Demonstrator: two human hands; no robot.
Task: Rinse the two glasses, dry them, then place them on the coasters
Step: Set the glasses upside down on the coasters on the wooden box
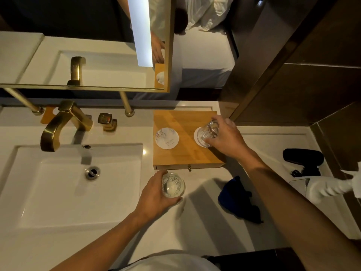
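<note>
Head cam, looking down at a white bathroom counter [205, 222] w/ a square sink [64, 184] on the left and a gold faucet [58, 130] behind it. Right of the sink sits a wooden tray [183, 153] carrying two round white coasters. The left coaster [167, 138] is bare. The right hand [226, 137] is closed around a clear glass [208, 133], tilted, held at the right coaster [196, 136], which shows only as a white edge beneath it; can't tell if the glass touches it. The left hand [156, 194] is wrapped around a second glass [172, 185], upright, over the counter just in front of the tray, near the sink's right edge. A dark blue cloth [238, 200] lies crumpled on the counter betw. the forearms, nearer the right one. Far right: a black hair dryer [302, 157] and a white towel [332, 186].
</note>
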